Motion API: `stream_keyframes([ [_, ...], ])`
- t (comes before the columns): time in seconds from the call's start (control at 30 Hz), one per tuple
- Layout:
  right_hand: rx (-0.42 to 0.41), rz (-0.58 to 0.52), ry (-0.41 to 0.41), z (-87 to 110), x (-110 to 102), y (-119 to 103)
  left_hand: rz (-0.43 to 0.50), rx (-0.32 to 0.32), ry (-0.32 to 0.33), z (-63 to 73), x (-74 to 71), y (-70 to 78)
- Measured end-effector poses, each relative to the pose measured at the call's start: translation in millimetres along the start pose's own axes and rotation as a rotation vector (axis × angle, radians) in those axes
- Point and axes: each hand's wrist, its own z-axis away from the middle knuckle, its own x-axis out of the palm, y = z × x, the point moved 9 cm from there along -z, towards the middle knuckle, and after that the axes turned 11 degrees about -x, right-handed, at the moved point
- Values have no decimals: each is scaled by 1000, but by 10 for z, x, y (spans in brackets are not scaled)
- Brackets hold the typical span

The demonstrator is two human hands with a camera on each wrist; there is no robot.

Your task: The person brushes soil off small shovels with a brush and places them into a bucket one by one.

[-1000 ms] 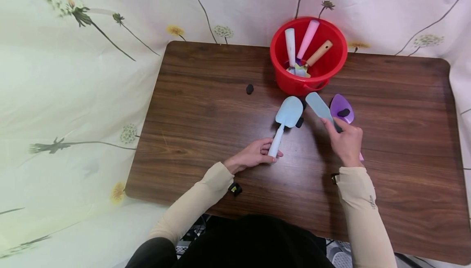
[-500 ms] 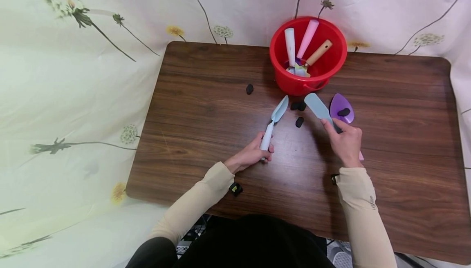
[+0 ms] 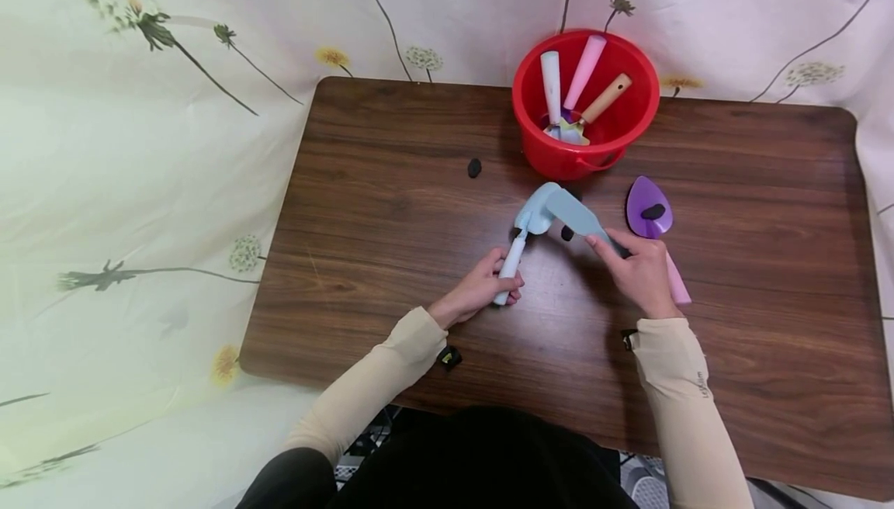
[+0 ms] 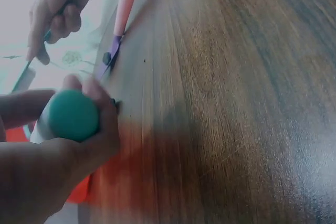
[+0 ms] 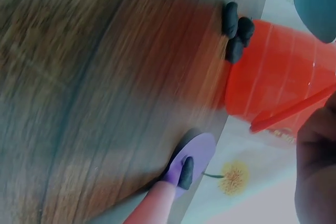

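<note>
My left hand [image 3: 485,284] grips the white handle of a light blue garden trowel [image 3: 536,210], its blade pointing toward the bucket. In the left wrist view the trowel's round green handle end [image 4: 73,115] sits between thumb and fingers. My right hand [image 3: 642,272] holds a flat, narrow blue-grey spatula [image 3: 576,214] by its dark handle. The spatula's tip overlaps the trowel blade in the head view. A black stone [image 3: 567,233] shows just below the spatula; in the right wrist view a cluster of black stones [image 5: 235,51] lies beside the bucket, partly hidden from the head camera.
A red bucket [image 3: 534,154] at the table's back holds tools with white, pink and wooden handles. To the right lies a purple trowel [image 3: 639,195] with a pink handle, a black stone on its blade. Another stone [image 3: 474,168] lies left of the bucket on the wooden table [image 3: 363,222].
The trowel first turned edge-up and drew left, then its blade rolled partly back. My right hand has moved the spatula left, from beside the purple trowel to over the trowel blade.
</note>
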Motion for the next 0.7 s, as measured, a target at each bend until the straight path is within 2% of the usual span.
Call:
stream_keyframes([
  [0.13,-45,-40,-122,2,157,-73,-63,-10,-23,13,39,-2],
  [0.3,-55,-76,-267,35,333,-106,-152,19,-13,6,60,12],
  [0.57,-10,-72,-337,48,395,-45,-209,46,-18,-7,74,-6],
  [0.7,-23,-36,-326,33,355,-16,-208,43,-50,-8,84,-15],
])
